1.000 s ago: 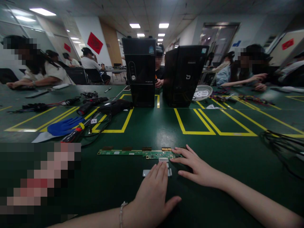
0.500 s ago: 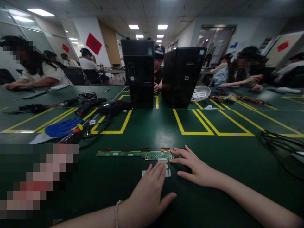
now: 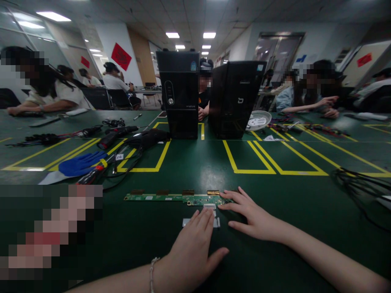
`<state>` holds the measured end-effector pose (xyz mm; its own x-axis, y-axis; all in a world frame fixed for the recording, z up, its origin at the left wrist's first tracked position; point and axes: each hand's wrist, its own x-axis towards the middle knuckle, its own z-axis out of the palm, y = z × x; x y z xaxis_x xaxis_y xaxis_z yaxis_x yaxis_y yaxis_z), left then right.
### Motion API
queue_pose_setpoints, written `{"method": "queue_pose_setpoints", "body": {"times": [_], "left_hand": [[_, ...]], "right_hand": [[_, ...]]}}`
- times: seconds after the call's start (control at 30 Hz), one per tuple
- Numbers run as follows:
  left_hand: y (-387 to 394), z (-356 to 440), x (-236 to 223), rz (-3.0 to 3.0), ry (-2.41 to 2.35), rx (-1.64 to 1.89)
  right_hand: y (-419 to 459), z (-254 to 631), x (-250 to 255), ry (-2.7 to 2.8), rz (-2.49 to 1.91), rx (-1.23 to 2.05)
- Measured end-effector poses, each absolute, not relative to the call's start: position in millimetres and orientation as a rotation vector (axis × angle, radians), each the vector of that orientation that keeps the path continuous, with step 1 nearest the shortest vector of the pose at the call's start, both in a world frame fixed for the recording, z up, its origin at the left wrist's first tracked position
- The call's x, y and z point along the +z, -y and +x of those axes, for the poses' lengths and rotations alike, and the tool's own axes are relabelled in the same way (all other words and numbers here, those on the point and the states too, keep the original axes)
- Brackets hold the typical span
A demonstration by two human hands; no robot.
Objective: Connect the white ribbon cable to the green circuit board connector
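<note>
A long, narrow green circuit board (image 3: 171, 198) lies flat on the dark green table, with brown-gold tabs along its far edge. My right hand (image 3: 253, 215) rests over the board's right end, fingers spread and covering part of it. Stretched out flat, the fingers of my left hand (image 3: 195, 240) lie on a white ribbon cable (image 3: 209, 206) at the board's near edge. A pale flat piece (image 3: 187, 222) shows partly from under that hand; the rest of it is hidden.
Two black computer towers (image 3: 183, 97) stand at the back. To the left lie a blue glove (image 3: 81, 163), a red-and-black screwdriver (image 3: 91, 174) and dark cables. A white basket (image 3: 259, 120) and black cables (image 3: 357, 187) are on the right. Several people sit around.
Almost nothing differs. Both hands keep their places on the board and the ribbon cable, and the whole view has shifted very slightly.
</note>
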<state>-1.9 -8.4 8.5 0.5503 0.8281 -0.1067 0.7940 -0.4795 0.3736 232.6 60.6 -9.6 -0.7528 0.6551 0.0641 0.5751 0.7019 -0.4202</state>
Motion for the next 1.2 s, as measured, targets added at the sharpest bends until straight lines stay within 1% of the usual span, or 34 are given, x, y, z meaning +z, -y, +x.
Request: {"method": "queue_pose_setpoints", "body": {"times": [0.37, 0.6, 0.93, 1.2], "left_hand": [[12, 6, 5, 2.429, -1.404, 0.096], [12, 1, -6, 2.552, -1.378, 0.247], [11, 4, -3, 2.502, -1.418, 0.215], [11, 5, -11, 2.508, -1.432, 0.254]], "right_hand": [[-61, 232, -8, 2.709, -0.989, 0.539], [-61, 232, -10, 2.708, -0.996, 0.524], [-59, 233, -12, 2.692, -0.971, 0.491], [-59, 233, -13, 2.691, -0.977, 0.496]]}}
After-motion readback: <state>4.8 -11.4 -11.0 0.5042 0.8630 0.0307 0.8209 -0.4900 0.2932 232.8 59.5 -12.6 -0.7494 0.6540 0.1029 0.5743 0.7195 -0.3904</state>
